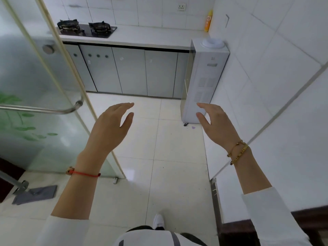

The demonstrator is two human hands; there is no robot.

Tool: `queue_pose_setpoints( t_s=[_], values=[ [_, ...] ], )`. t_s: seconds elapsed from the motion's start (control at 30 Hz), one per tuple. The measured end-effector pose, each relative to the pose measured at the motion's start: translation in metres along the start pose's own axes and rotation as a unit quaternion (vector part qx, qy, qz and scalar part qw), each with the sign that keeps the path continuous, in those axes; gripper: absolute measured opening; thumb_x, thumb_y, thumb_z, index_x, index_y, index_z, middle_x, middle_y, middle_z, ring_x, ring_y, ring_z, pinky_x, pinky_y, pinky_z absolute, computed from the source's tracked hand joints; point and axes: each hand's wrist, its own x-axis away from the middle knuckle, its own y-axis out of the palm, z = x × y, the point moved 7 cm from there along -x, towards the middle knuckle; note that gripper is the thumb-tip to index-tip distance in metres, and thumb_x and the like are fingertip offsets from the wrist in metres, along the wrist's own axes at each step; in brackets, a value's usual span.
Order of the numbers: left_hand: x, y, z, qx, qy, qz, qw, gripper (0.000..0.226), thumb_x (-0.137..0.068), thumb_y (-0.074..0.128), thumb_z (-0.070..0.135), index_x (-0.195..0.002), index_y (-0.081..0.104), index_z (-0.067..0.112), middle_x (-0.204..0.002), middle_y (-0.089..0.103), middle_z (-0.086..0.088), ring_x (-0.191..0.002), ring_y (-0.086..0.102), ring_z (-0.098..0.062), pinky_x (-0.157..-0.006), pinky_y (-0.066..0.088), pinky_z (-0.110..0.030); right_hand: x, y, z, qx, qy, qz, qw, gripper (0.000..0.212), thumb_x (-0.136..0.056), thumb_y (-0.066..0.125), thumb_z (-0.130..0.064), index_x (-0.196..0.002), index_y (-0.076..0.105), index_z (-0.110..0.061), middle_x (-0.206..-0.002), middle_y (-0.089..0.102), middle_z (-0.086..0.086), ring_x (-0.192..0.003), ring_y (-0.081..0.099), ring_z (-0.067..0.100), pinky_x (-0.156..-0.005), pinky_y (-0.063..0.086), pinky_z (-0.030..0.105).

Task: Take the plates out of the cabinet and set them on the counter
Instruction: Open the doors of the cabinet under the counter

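Observation:
My left hand [111, 125] and my right hand [215, 122] are both held out in front of me above the floor, fingers apart, holding nothing. Far ahead runs a white counter [150, 37] along the tiled wall. Under it is a row of grey cabinet doors [129, 71], all closed. No plates are in sight. Both hands are well short of the cabinets, roughly level with each other, palms facing inward.
A black two-burner gas hob [87, 28] sits on the counter's left end, a yellow bottle [208, 20] at its right end. A white water dispenser [204, 77] stands against the right wall. An open frosted glass door [35, 89] with a metal handle is on my left. A grey mop [35, 193] lies lower left.

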Motion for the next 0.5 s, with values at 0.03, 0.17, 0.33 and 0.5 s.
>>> queue_pose_setpoints(
  t_s=[0.03,0.17,0.33,0.5],
  values=[
    [-0.016,0.004,-0.003,-0.001,0.002,0.0,1.0,0.037,-0.099,0.046,0.028,-0.135,0.054,0.021,-0.135,0.059,0.003,-0.126,0.053,-0.017,-0.102,0.04,-0.03,-0.016,0.003,0.003,-0.004,0.001,0.0,1.0,0.042,-0.098,0.044,-0.03,-0.136,0.049,-0.013,-0.135,0.055,0.005,-0.13,0.043,0.02,-0.11,0.035,0.037],
    [-0.077,0.022,-0.02,-0.002,-0.009,-0.014,1.0,0.037,-0.1,0.046,0.028,-0.135,0.053,0.022,-0.135,0.058,0.003,-0.126,0.052,-0.017,-0.101,0.039,-0.029,-0.074,0.02,0.018,-0.01,0.012,-0.013,1.0,0.042,-0.098,0.044,-0.03,-0.136,0.048,-0.013,-0.136,0.054,0.004,-0.131,0.042,0.019,-0.111,0.034,0.037],
    [-0.142,0.046,-0.043,-0.005,-0.02,-0.018,1.0,0.036,-0.099,0.046,0.028,-0.134,0.054,0.024,-0.134,0.059,0.004,-0.126,0.053,-0.017,-0.098,0.039,-0.028,-0.142,0.048,0.04,-0.014,0.016,-0.024,0.999,0.041,-0.099,0.043,-0.03,-0.136,0.048,-0.014,-0.137,0.053,0.005,-0.131,0.041,0.019,-0.111,0.033,0.034],
    [-0.22,0.08,-0.075,-0.005,-0.043,-0.012,0.999,0.036,-0.099,0.047,0.028,-0.133,0.055,0.024,-0.134,0.059,0.004,-0.125,0.053,-0.017,-0.097,0.039,-0.025,-0.233,0.081,0.066,-0.019,0.003,-0.037,0.999,0.042,-0.098,0.042,-0.032,-0.136,0.048,-0.014,-0.135,0.054,0.005,-0.13,0.042,0.019,-0.11,0.033,0.034]
  ],
)
